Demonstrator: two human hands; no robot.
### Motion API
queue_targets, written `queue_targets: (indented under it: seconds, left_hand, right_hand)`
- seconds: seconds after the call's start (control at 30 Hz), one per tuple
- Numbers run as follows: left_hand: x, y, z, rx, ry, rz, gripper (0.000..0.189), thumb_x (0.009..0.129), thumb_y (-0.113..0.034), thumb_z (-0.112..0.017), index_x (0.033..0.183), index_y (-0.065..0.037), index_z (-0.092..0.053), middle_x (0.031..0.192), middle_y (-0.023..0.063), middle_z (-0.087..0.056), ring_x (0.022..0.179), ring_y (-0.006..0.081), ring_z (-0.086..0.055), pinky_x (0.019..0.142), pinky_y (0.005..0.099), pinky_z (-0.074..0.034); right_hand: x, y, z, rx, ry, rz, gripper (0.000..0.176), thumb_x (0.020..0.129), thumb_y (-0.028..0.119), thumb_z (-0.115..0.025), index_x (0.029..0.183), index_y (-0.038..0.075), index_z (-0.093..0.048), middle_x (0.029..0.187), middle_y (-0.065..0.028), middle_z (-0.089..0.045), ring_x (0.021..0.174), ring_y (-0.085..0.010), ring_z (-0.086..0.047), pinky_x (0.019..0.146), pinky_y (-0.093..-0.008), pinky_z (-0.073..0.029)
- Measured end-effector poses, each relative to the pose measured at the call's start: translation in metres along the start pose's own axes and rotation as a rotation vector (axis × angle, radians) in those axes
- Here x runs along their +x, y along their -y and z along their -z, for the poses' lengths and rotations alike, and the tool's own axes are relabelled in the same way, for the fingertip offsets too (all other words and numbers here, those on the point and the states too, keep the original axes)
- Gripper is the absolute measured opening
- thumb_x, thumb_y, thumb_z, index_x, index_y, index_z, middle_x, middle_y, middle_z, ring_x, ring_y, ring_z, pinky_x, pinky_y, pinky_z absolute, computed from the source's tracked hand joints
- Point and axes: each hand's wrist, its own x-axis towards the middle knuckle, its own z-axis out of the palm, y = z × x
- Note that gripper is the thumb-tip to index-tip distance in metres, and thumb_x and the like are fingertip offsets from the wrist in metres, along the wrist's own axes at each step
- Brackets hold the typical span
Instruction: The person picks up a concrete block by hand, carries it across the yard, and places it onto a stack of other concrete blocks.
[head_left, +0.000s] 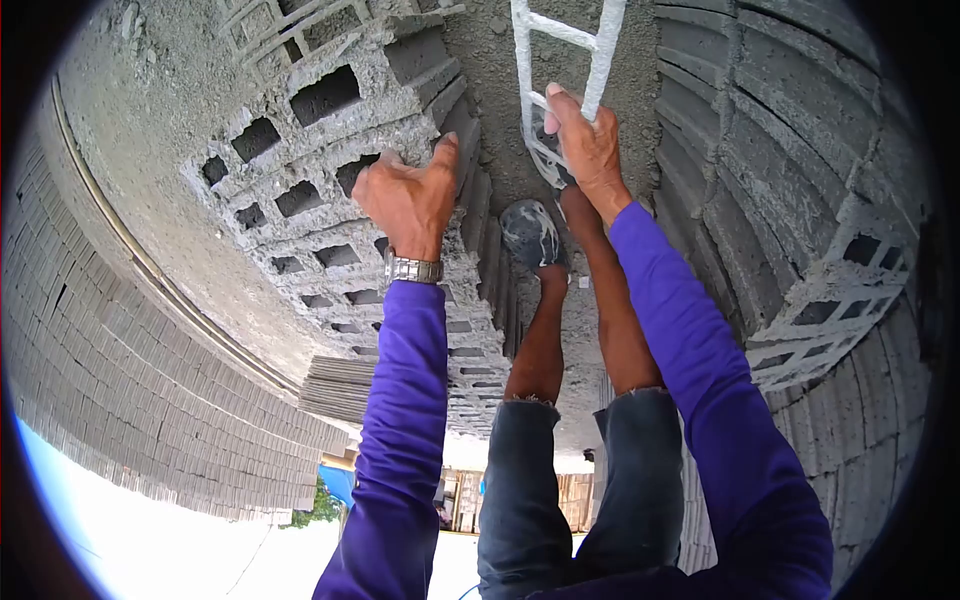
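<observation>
My left hand (408, 200), with a metal watch on the wrist, is closed over the top edge of a grey hollow concrete block (330, 95) in a stack of such blocks (300, 230). My right hand (588, 145) grips a rung of a white ladder-like metal frame (560, 30) that lies on the sandy ground. Both arms are in purple sleeves. Between them are my bare lower legs, dark cut-off trousers and a grey shoe (530, 232). The view is tipped far over, with the ground at the top.
A second stack of concrete blocks (790, 180) stands to the right of the frame. A narrow strip of sandy ground (490, 60) runs between the two stacks. Long rows of stacked blocks (130, 390) fill the left, and bright sky is at the bottom.
</observation>
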Motion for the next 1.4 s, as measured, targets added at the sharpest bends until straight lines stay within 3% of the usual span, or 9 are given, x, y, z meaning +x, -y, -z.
queue_targets:
  seconds: [0.13,0.23,0.63,0.73,0.9,0.97,1.1,1.37,1.4]
  left_hand:
    - [-0.007,0.018,0.023,-0.049,0.086,-0.257,0.056,0.083,-0.045,-0.073,0.069,0.007,-0.056,0.064,0.0112,-0.060,0.062,0.0145,-0.051,0.061,0.0302,-0.045]
    - [-0.054,0.042,0.049,-0.400,-0.229,-0.235,0.045,0.088,-0.039,-0.070,0.083,0.005,-0.067,0.073,0.0095,-0.067,0.070,0.0137,-0.060,0.066,0.0286,-0.048]
    - [-0.091,0.055,-0.025,0.214,-0.039,0.008,0.067,0.068,-0.054,-0.075,0.083,0.011,-0.065,0.083,0.0328,-0.065,0.078,0.0444,-0.063,0.094,0.0459,-0.044]
    - [-0.094,0.071,-0.004,-0.067,-0.013,0.074,0.066,0.067,-0.041,-0.081,0.090,0.018,-0.063,0.089,0.0304,-0.064,0.090,0.0411,-0.061,0.086,0.0435,-0.047]
    - [-0.095,0.078,0.037,-0.345,0.090,0.050,0.055,0.070,-0.030,-0.083,0.060,-0.002,-0.037,0.059,0.0007,-0.037,0.057,0.0131,-0.031,0.047,0.0322,-0.027]
    - [-0.101,0.070,0.042,-0.285,0.107,0.072,0.056,0.070,-0.030,-0.083,0.059,-0.002,-0.036,0.060,0.0003,-0.036,0.057,0.0131,-0.030,0.048,0.0322,-0.027]
    - [-0.100,0.083,0.031,-0.379,0.065,0.028,0.058,0.069,-0.031,-0.083,0.060,-0.001,-0.035,0.064,0.0019,-0.038,0.060,0.0138,-0.032,0.049,0.0326,-0.028]
    - [-0.105,0.082,0.036,-0.216,0.073,-0.011,0.039,0.074,-0.027,-0.083,0.066,-0.001,-0.055,0.062,-0.0008,-0.050,0.057,0.0084,-0.037,0.049,0.0248,-0.030]
    - [-0.104,0.083,0.036,-0.234,0.074,-0.001,0.039,0.074,-0.027,-0.083,0.067,0.000,-0.055,0.063,-0.0004,-0.050,0.057,0.0085,-0.037,0.049,0.0250,-0.030]
  right_hand:
    - [-0.019,-0.003,0.041,-0.003,-0.098,0.017,0.046,0.088,0.043,-0.062,0.062,0.004,-0.056,0.054,0.0014,-0.045,0.047,-0.0084,-0.040,0.045,-0.0260,-0.031]
    - [-0.037,-0.009,0.047,0.010,-0.150,0.049,0.047,0.088,0.042,-0.062,0.062,0.004,-0.056,0.053,0.0018,-0.044,0.046,-0.0083,-0.040,0.044,-0.0258,-0.030]
    - [-0.074,-0.005,0.003,0.194,-0.137,0.156,0.045,0.089,0.041,-0.060,0.062,0.004,-0.057,0.050,0.0031,-0.041,0.044,-0.0077,-0.039,0.044,-0.0267,-0.030]
    - [-0.069,-0.008,-0.003,0.141,-0.134,0.133,0.046,0.092,0.038,-0.053,0.064,0.002,-0.060,0.056,-0.0075,-0.057,0.053,-0.0197,-0.054,0.058,-0.0335,-0.044]
    - [-0.053,-0.003,-0.014,0.372,-0.097,0.321,0.043,0.089,0.040,-0.060,0.064,0.004,-0.058,0.050,0.0042,-0.039,0.044,-0.0075,-0.035,0.045,-0.0267,-0.030]
    - [-0.046,-0.007,-0.016,-0.067,-0.292,0.790,0.042,0.092,0.034,-0.053,0.063,0.004,-0.057,0.054,-0.0068,-0.054,0.052,-0.0160,-0.051,0.056,-0.0324,-0.042]
    - [-0.054,-0.009,-0.032,0.316,-0.050,0.204,0.043,0.090,0.036,-0.054,0.062,0.003,-0.059,0.053,-0.0092,-0.053,0.054,-0.0165,-0.051,0.056,-0.0350,-0.042]
    - [-0.066,-0.059,-0.023,0.139,-0.033,0.042,0.048,0.088,0.040,-0.057,0.062,0.000,-0.058,0.057,-0.0097,-0.057,0.057,-0.0197,-0.053,0.060,-0.0354,-0.043]
    - [-0.061,-0.054,-0.018,0.266,-0.083,0.095,0.045,0.089,0.040,-0.059,0.061,0.004,-0.055,0.050,0.0026,-0.039,0.046,-0.0101,-0.039,0.047,-0.0290,-0.032]
